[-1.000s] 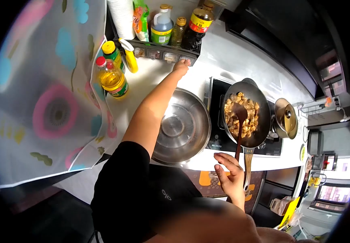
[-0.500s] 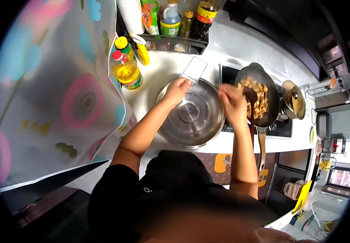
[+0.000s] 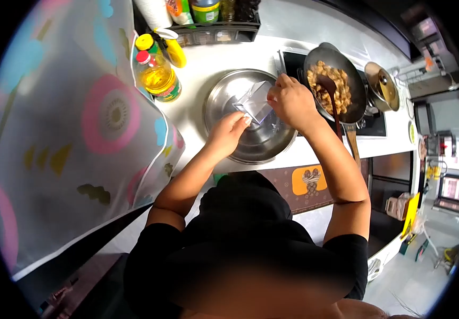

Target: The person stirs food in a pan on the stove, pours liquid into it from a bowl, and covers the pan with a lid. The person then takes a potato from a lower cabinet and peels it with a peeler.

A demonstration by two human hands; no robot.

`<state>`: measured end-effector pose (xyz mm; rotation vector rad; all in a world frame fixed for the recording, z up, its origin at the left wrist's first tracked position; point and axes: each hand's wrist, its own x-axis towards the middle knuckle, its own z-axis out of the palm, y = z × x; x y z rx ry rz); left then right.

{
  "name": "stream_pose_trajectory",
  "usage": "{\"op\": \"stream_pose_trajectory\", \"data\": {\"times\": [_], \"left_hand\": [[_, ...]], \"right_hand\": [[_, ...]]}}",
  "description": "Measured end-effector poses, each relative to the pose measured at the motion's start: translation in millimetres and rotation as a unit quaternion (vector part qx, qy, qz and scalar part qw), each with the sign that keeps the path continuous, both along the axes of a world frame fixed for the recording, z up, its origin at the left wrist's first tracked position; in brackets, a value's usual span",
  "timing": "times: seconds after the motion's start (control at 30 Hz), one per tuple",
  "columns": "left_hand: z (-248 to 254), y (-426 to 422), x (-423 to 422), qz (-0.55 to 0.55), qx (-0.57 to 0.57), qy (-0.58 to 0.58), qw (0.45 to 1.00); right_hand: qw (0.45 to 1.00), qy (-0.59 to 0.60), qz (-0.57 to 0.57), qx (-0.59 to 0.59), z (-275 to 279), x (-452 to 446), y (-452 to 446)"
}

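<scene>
Over the steel basin (image 3: 240,146) my left hand (image 3: 228,133) is closed on the near end of a clear box-shaped container (image 3: 254,102). My right hand (image 3: 294,102) is at the container's right side with its fingers pinched together; what they hold, if anything, is hidden. To the right, a dark frying pan (image 3: 358,85) with browned food pieces (image 3: 322,72) sits on the black cooktop (image 3: 293,61). A brown spatula (image 3: 337,109) rests in the pan, its handle partly behind my right forearm.
An oil bottle (image 3: 157,80) and a yellow spray bottle (image 3: 174,52) stand at the left. Behind them is a black rack (image 3: 216,34) with seasoning bottles. A lidded pot (image 3: 381,87) is right of the pan. A patterned cloth (image 3: 64,159) hangs at the far left.
My left hand reached the rack, then came back over the basin with the clear container. My right hand rose from near the counter's edge to the container. The view has shifted.
</scene>
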<state>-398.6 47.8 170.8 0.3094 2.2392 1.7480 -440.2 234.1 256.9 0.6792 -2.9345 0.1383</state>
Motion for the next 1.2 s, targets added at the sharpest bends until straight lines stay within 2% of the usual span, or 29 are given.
{"op": "stream_pose_trajectory", "data": {"times": [0.03, 0.17, 0.3, 0.4, 0.43, 0.53, 0.57, 0.67, 0.7, 0.77, 0.87, 0.97, 1.07, 1.2], "left_hand": [[-1, 0, 3, -0.003, -0.004, 0.003, 1.000], [-6, 6, 2, -0.022, 0.011, 0.021, 0.999], [-5, 14, 3, -0.048, -0.014, 0.037, 0.998], [-6, 23, 4, -0.048, -0.031, 0.057, 0.997], [-7, 26, 4, -0.045, -0.035, 0.066, 0.996], [1, 37, 6, -0.040, -0.049, 0.083, 0.995], [6, 42, 6, -0.047, -0.060, 0.079, 0.994], [18, 56, 5, -0.052, -0.083, 0.063, 0.993], [20, 62, 5, -0.047, -0.085, 0.060, 0.994], [25, 72, 4, -0.050, -0.082, 0.039, 0.995], [16, 90, -1, -0.054, 0.024, 0.030, 0.998], [24, 107, -4, -0.064, 0.094, -0.062, 0.992], [39, 121, -7, -0.084, 0.088, -0.151, 0.981], [53, 138, -5, -0.074, 0.102, -0.190, 0.974]], "right_hand": [[1.000, 0.011, 0.001, -0.013, 0, 6, 3], [0.996, 0.035, -0.065, 0.058, 3, 24, 7], [0.993, -0.007, -0.093, 0.077, -10, 33, 13], [0.981, -0.131, -0.135, -0.051, -14, 39, 16], [0.965, -0.173, -0.164, -0.114, -15, 38, 20], [0.929, -0.238, -0.203, -0.200, -14, 36, 39], [0.898, -0.287, -0.225, -0.247, -13, 34, 48], [0.827, -0.337, -0.236, -0.383, -25, 32, 80], [0.789, -0.355, -0.270, -0.423, -13, 33, 84], [0.759, -0.367, -0.266, -0.468, -13, 33, 102], [0.732, -0.373, -0.276, -0.498, 3, 37, 125], [0.702, -0.377, -0.283, -0.534, 7, 40, 154], [0.666, -0.371, -0.285, -0.580, 8, 43, 182], [0.673, -0.326, -0.281, -0.601, 30, 43, 219]]}}
